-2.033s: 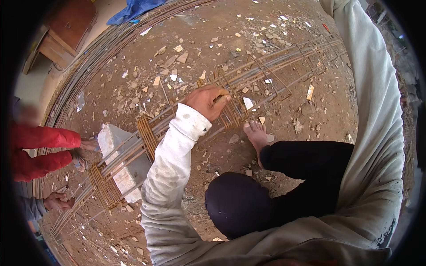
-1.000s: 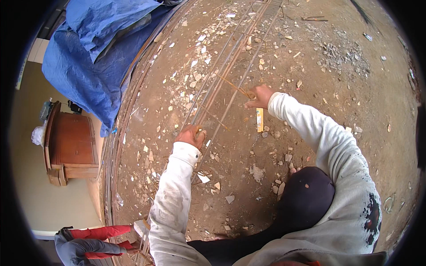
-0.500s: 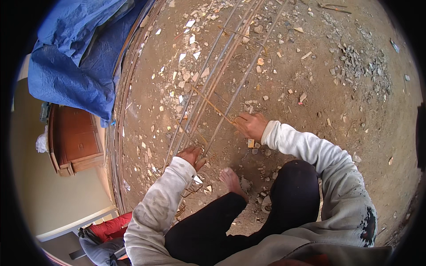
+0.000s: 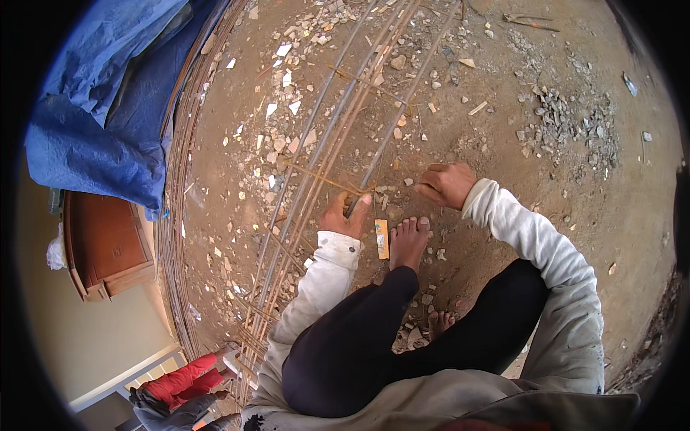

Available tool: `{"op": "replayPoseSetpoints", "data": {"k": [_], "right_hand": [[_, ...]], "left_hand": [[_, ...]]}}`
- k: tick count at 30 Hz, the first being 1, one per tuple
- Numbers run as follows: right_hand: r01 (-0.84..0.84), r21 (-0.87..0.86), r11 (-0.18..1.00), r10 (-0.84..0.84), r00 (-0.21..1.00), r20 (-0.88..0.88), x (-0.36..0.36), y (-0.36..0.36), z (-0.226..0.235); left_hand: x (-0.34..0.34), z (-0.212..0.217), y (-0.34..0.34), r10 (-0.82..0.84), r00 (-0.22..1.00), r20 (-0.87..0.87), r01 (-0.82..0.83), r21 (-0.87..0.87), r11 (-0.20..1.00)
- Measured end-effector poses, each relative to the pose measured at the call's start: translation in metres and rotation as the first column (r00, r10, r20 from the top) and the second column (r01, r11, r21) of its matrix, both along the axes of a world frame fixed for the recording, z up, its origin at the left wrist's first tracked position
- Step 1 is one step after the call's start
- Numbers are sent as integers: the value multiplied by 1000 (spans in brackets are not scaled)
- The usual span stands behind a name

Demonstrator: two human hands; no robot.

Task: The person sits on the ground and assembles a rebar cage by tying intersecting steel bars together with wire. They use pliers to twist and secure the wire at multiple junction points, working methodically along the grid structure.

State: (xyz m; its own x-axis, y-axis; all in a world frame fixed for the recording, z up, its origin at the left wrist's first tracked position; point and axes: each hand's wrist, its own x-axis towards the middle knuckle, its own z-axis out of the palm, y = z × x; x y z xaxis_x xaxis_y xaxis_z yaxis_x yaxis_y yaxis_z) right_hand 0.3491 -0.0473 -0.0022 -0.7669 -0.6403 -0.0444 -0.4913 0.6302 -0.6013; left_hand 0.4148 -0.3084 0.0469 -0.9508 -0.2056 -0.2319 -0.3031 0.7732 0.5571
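1. Head view: person crouches barefoot on a dirt floor (image 4: 575,215) littered with stone chips and broken tile bits.
2. Left hand (image 4: 345,215) is closed around a steel rod (image 4: 392,133), thumb up along it, at the point where a thin rusty cross tie (image 4: 323,179) meets the long bars (image 4: 316,151).
3. Right hand (image 4: 447,184) sits just right of the rod, fingers curled toward it; cannot tell whether it pinches anything.
4. Rod runs from the left hand up and right toward the top edge, lying beside the bundle of long bars on the ground.
5. Left foot (image 4: 408,241) rests just below the two hands; a small flat wood piece (image 4: 382,238) lies between the foot and the left wrist.
6. Blue tarp (image 4: 93,108) is heaped at upper left, a brown wooden cabinet (image 4: 108,251) below it.
7. Another person's red sleeve (image 4: 183,377) shows at the bottom left, near the far end of the bars.
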Motion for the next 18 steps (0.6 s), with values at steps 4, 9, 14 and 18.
{"op": "replayPoseSetpoints", "data": {"k": [4, 9, 14, 18], "right_hand": [[46, 44, 998, -46, 999, 4, -20, 63, 14], [371, -120, 921, -384, 917, -110, -102, 128, 86], [646, -137, 751, -659, 748, -81, -188, 183, 159], [658, 192, 728, -493, 698, -520, -267, 262, 197]], "left_hand": [[-27, -11, 12, 147, 988, 50, -155, 388, 908], [-38, -12, 13, 150, 986, 78, -169, 480, 861], [-49, 13, -2, -185, 956, 229, 134, 223, 966], [-65, 38, -8, -359, 892, 274, 324, 167, 931]]}}
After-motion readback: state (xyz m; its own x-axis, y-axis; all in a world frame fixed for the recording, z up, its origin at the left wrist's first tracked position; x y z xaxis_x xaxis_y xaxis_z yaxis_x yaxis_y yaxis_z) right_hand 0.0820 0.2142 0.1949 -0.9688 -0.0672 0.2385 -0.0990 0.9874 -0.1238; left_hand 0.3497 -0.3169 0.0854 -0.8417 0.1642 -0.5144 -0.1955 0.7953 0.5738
